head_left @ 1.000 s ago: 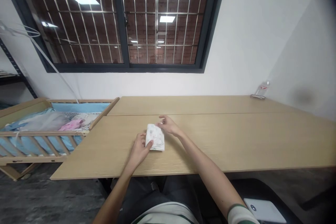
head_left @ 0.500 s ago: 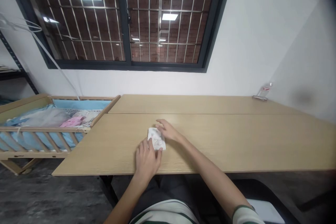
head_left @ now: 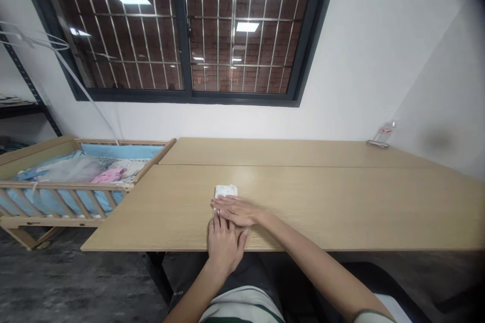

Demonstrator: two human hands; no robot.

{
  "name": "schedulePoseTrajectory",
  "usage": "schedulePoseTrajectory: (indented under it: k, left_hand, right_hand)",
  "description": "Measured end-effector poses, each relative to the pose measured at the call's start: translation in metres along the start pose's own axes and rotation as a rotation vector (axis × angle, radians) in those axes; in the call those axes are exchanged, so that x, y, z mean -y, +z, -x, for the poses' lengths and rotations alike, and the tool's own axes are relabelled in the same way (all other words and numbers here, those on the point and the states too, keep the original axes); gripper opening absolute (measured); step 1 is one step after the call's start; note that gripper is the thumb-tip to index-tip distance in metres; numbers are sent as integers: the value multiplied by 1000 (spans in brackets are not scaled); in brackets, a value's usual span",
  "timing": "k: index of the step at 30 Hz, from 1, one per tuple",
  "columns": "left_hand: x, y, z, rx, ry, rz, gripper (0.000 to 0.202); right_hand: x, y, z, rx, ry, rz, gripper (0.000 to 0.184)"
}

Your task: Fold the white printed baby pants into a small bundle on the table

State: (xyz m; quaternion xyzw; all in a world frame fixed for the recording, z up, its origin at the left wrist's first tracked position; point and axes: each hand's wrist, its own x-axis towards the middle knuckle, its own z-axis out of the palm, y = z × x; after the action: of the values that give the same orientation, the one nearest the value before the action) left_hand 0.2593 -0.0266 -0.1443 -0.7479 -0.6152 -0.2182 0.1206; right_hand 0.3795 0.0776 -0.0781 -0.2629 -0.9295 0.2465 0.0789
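A small folded white cloth (head_left: 226, 191) with a faint print lies on the wooden table (head_left: 322, 202) near its front edge. My right hand (head_left: 237, 210) lies flat across the near part of the cloth, fingers stretched out to the left. My left hand (head_left: 224, 242) rests flat on the table just in front of it, fingers pointing at the cloth and partly tucked under my right hand. Only the far end of the cloth shows.
A wooden baby cot (head_left: 71, 181) with blue lining and pink and white fabric stands against the table's left end. A small clear stand (head_left: 381, 137) sits at the far right by the wall. A barred window (head_left: 189, 30) is ahead.
My right hand has come down from the cloth's far edge and now lies flat across it. My left hand has slid toward me and to the right. The cloth looks flatter and smaller.
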Motion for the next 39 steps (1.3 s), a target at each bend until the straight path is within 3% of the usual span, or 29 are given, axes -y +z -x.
schedulePoseTrajectory:
  k: [9, 16, 21, 26, 29, 33, 39]
  left_hand:
    - [-1, -1, 1, 6, -19, 9, 67]
    - [1, 7, 4, -14, -5, 13, 67]
    - [19, 3, -2, -39, 27, 101, 61]
    - [44, -18, -28, 82, -196, 37, 49]
    - [50, -25, -46, 192, -250, -10, 54]
    - [50, -20, -62, 243, -206, 20, 49]
    - [57, -29, -57, 260, -135, 116, 28]
  right_hand:
    - [-51, -9, -10, -136, 152, -7, 69]
    - [-64, 7, -12, -258, 190, 9, 75]
    - [-71, 10, -7, -440, 178, 4, 72]
    - [-78, 11, -4, -634, 161, -9, 53]
    - [-77, 12, -4, -649, 168, -14, 40]
    - [-70, 10, -5, -662, 215, -15, 30]
    - [-28, 22, -13, -671, 367, -77, 22]
